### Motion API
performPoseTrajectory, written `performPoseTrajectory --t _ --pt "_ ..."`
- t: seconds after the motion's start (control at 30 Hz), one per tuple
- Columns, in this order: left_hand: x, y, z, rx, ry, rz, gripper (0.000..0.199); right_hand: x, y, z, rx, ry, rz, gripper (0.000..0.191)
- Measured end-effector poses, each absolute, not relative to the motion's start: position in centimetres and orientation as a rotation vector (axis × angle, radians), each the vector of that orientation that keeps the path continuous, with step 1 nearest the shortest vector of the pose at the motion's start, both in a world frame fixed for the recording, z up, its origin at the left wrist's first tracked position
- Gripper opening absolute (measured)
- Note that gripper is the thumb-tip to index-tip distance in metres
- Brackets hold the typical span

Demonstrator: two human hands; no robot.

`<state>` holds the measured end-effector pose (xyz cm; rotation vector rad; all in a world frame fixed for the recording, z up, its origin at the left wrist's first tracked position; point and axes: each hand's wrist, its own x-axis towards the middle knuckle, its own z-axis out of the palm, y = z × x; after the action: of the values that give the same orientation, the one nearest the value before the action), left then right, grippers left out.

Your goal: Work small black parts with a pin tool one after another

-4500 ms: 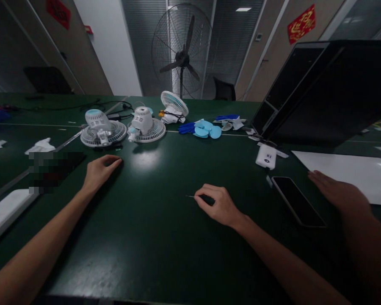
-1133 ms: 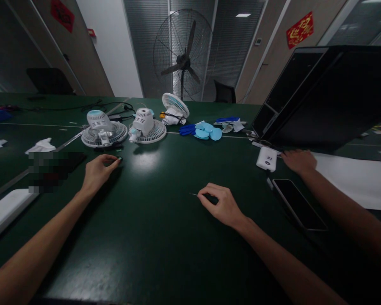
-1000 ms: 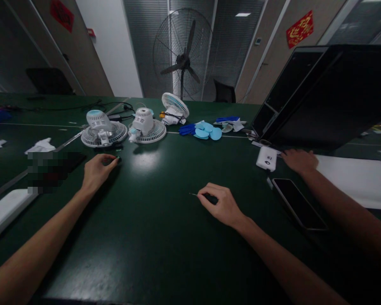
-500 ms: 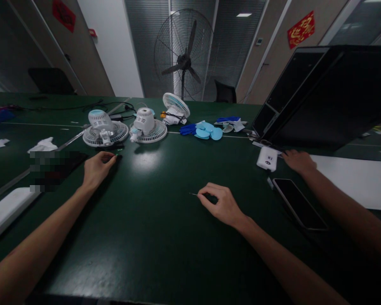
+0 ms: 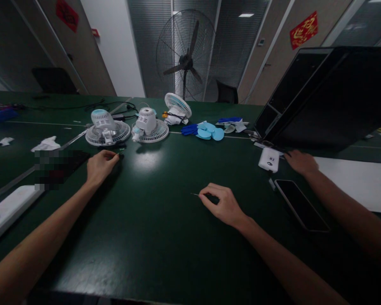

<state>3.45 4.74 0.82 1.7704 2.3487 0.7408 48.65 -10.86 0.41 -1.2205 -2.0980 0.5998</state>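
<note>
Co-worker's hand (image 5: 302,162) has neared the white box (image 5: 269,159); left hand (image 5: 100,166) pinches a dark piece (image 5: 121,156), right hand (image 5: 222,203) a thin rod (image 5: 194,194) slackness could drop.

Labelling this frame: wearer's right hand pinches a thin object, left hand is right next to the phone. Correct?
Not quite: the left hand isn't next to the phone; the head view shows it across the table, just in front of the leftmost white fan. The right hand does pinch a thin object.
</note>
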Motion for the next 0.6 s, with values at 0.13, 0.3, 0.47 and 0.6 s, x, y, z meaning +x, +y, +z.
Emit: performPoseTrajectory --t 0.13,0.3,0.47,0.6 --pt "3.58 5.43 0.55 1.724 2.388 0.731 0.043 48.71 -10.86 0.31 -1.226 -2.090 0.618 0.014" --pt "3.56 5.63 0.21 1.708 2.398 0.718 0.047 48.62 -10.83 0.25 -1.200 -2.089 0.619 0.012" --pt "3.65 5.50 0.38 1.704 2.392 0.712 0.052 48.66 -10.78 0.23 -1.207 -2.094 0.632 0.012" --pt "3.67 5.34 0.54 1.731 2.375 0.725 0.057 48.72 -10.72 0.28 -1.213 -2.099 0.631 0.012"
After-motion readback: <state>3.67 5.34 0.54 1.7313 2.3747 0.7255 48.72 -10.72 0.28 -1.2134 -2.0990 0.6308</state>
